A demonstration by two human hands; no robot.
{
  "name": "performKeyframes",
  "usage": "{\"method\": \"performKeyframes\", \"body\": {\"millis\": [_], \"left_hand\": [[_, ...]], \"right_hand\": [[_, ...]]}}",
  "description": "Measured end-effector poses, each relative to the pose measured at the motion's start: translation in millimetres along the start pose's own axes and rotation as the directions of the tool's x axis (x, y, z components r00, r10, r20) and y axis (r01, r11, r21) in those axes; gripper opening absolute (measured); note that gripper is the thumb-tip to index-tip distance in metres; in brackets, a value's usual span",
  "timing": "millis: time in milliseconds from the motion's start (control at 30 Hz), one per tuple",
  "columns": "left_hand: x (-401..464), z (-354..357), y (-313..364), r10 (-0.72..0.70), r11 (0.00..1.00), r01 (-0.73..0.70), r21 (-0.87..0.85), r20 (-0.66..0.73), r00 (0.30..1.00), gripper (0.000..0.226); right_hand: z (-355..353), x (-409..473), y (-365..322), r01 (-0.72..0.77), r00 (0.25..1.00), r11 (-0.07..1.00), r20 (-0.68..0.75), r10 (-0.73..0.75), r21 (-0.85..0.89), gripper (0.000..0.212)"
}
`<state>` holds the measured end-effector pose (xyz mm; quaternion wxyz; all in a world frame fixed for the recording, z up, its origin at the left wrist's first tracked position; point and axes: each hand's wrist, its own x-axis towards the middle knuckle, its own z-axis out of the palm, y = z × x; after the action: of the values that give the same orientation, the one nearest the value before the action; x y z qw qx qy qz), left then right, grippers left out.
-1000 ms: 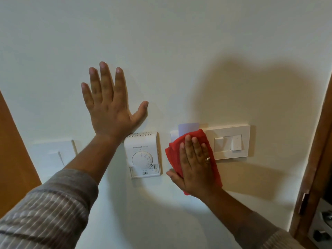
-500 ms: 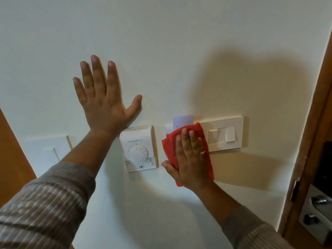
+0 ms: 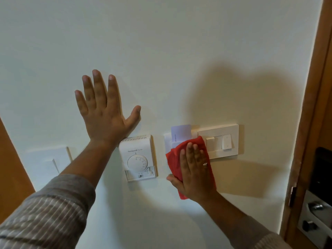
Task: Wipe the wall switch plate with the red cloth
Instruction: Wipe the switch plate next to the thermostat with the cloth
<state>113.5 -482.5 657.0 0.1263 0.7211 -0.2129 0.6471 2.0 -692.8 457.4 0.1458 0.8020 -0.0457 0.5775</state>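
A cream switch plate with two rockers is fixed to the white wall at the right. My right hand lies flat on the red cloth and presses it to the wall over the plate's lower left corner and the card holder beside it. The cloth hides the holder's lower half. My left hand rests flat on the wall, fingers spread, above and left of the thermostat, holding nothing.
A white dial thermostat sits between my two arms. Another white plate is at the far left next to a wooden edge. A wooden door frame and a metal door lock stand at the right.
The view has shifted, so everything sits differently in frame. My right hand and the cloth have slid slightly down the plate's left end, uncovering more of the card. My left hand stays planted.
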Motion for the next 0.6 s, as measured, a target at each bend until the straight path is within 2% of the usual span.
{"method": "performKeyframes", "body": {"millis": [67,167,233,300,400,467,533,600], "left_hand": [[0.2,-1.0,0.1,-0.002,1.0,0.002,-0.006,0.007,1.0,0.095],[-0.1,-1.4,1.1,-0.007,1.0,0.007,-0.011,0.02,1.0,0.094],[0.2,-1.8,1.5,-0.006,1.0,0.006,-0.006,0.028,1.0,0.094],[1.0,-2.6,1.2,-0.001,1.0,0.001,-0.001,0.03,1.0,0.094],[-0.1,-3.1,0.4,0.002,1.0,-0.001,-0.01,0.037,0.999,0.093],[-0.2,-3.9,-0.2,0.004,1.0,-0.003,-0.016,0.045,0.999,0.093],[0.0,-4.0,-0.4,0.005,1.0,-0.004,-0.021,0.048,0.999,0.093],[0.2,-3.6,0.0,0.004,1.0,-0.003,-0.018,0.036,0.999,0.093]], "right_hand": [[-3.4,2.9,2.6,0.018,1.0,1.0,-0.002,-0.018,0.003,0.096],[-8.2,16.2,-12.5,-0.076,0.997,0.996,-0.012,0.077,0.037,0.094],[-8.9,24.8,-21.6,-0.08,0.997,0.996,-0.012,0.081,0.04,0.092],[-9.4,28.8,-23.9,-0.014,1.0,1.0,-0.017,0.014,0.02,0.091],[-10.2,23.5,-10.8,0.204,0.978,0.977,-0.023,-0.206,-0.064,0.088],[-12.4,21.4,2.9,0.292,0.955,0.951,-0.026,-0.296,-0.105,0.083],[-15.9,22.3,7.3,0.261,0.964,0.961,-0.038,-0.265,-0.088,0.081],[-18.3,24.8,-2.1,0.146,0.988,0.988,-0.04,-0.148,-0.041,0.083]]}}
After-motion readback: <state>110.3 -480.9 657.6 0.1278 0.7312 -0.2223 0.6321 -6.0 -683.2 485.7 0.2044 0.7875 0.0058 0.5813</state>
